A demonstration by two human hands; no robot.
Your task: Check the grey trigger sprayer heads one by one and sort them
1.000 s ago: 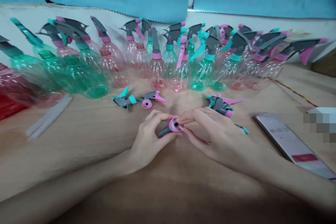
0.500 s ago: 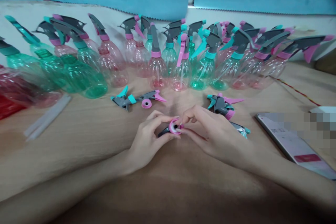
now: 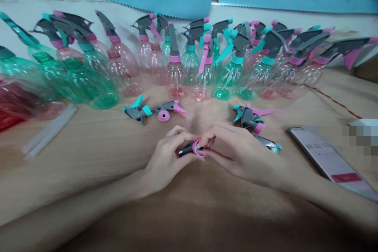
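Between my two hands is a grey trigger spray head (image 3: 186, 151) with a pink collar, its opening turned toward me. My left hand (image 3: 164, 155) grips its body between thumb and fingers. My right hand (image 3: 240, 149) is closed in a pinch at the collar's mouth, and the fingertips cover part of the opening. Whether a small part sits between those fingertips cannot be made out. Beyond the left hand lie a grey and teal spray head (image 3: 136, 114) and a grey and pink one (image 3: 169, 107). More spray heads (image 3: 248, 119) lie just past the right hand.
Pink and green spray bottles (image 3: 176, 76) stand in a crowded row along the back, several without heads, such as a green bottle (image 3: 91, 88). Clear tubes (image 3: 50, 132) lie at left near a red bag (image 3: 10, 116). A phone (image 3: 330, 157) lies at right, by a twisted cord (image 3: 330, 97).
My right fingertips have moved further over the collar's mouth, covering more of it. The spray head has tilted slightly and sits a little lower. The view has shifted slightly.
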